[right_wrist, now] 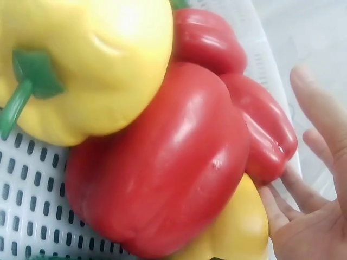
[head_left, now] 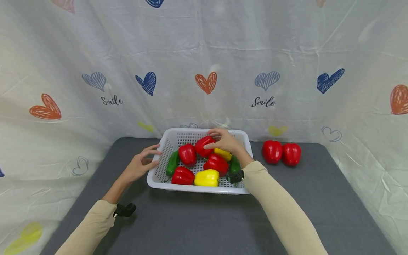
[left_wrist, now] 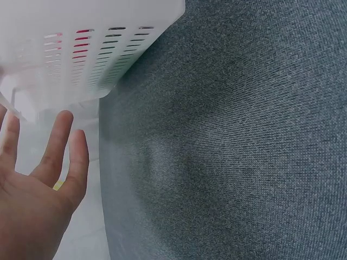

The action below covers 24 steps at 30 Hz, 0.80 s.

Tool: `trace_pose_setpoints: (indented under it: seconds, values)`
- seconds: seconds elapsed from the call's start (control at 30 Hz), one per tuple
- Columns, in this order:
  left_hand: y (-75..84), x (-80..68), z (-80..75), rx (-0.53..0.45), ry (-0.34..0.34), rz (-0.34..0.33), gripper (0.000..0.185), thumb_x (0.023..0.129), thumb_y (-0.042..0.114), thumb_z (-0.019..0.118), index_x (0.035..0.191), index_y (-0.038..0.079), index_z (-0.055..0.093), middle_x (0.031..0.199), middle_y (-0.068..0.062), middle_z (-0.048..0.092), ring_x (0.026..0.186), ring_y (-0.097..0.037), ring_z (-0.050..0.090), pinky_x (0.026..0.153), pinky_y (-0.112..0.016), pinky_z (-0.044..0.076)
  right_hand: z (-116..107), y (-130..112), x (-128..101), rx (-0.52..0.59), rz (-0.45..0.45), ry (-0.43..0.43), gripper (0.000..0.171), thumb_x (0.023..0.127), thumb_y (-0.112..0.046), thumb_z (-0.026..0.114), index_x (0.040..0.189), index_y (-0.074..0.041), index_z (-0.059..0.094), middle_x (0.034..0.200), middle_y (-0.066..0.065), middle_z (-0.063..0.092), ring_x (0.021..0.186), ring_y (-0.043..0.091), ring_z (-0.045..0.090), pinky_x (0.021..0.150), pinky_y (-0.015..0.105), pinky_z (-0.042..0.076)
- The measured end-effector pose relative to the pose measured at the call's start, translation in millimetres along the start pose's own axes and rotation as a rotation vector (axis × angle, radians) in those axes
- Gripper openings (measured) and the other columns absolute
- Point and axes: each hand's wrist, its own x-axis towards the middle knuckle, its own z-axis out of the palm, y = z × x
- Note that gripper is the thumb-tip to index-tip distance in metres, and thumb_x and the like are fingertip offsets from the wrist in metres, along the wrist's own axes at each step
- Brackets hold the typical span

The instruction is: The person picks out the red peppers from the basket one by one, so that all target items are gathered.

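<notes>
A white slotted basket [head_left: 197, 189] sits on the grey table and holds several bell peppers: red ones [head_left: 187, 154], yellow ones [head_left: 207, 177] and green ones [head_left: 173, 163]. My right hand [head_left: 226, 141] reaches into the back of the basket, its fingers lying over a red pepper [head_left: 203, 146]. In the right wrist view that hand [right_wrist: 314, 206] is spread, fingertips touching a red pepper [right_wrist: 265, 130] beside a larger red one [right_wrist: 162, 173] and a yellow one [right_wrist: 92, 65]. My left hand [head_left: 141, 163] is at the basket's left wall with straight fingers [left_wrist: 59, 141], holding nothing.
Two more red peppers [head_left: 272, 151] [head_left: 291, 154] stand on the table to the right of the basket. A white cloth with printed hearts [head_left: 207, 82] hangs behind and along both sides. Grey tabletop [head_left: 197, 223] stretches in front of the basket.
</notes>
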Motion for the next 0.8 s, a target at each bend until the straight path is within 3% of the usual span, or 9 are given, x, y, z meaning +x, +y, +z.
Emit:
trace_pose_setpoints:
  seconds: [0.47,0.7,0.8]
  values:
    - [-1.0,0.9,0.0,0.003,0.001,0.007,0.036,0.096,-0.002,0.068,0.132,-0.003,0.061,0.158,-0.020,0.034,0.110,-0.052,0.061,0.081,-0.035,0.056,6.3,-2.5,3.7,-0.091,0.017,0.018,0.057,0.083,-0.009,0.086,0.136,-0.006,0.064,0.131,0.014,0.063,0.118,0.033,0.057,0.092,0.041,0.053]
    - [0.0,0.9,-0.5,0.030,0.007,0.012,0.037,0.095,-0.002,0.069,0.131,-0.003,0.061,0.157,-0.020,0.035,0.111,-0.051,0.060,0.084,-0.033,0.054,6.3,-0.3,5.5,-0.107,-0.028,0.010,0.050,0.085,-0.015,0.084,0.132,-0.010,0.068,0.128,0.012,0.064,0.115,0.032,0.056,0.088,0.041,0.054]
    - [0.0,1.0,-0.8,0.040,0.009,0.014,0.036,0.096,-0.001,0.069,0.131,-0.003,0.062,0.157,-0.020,0.035,0.112,-0.051,0.060,0.086,-0.038,0.054,5.4,0.7,5.8,-0.091,-0.063,0.016,0.044,0.087,-0.016,0.083,0.129,-0.009,0.070,0.127,0.011,0.065,0.114,0.033,0.056,0.088,0.042,0.054]
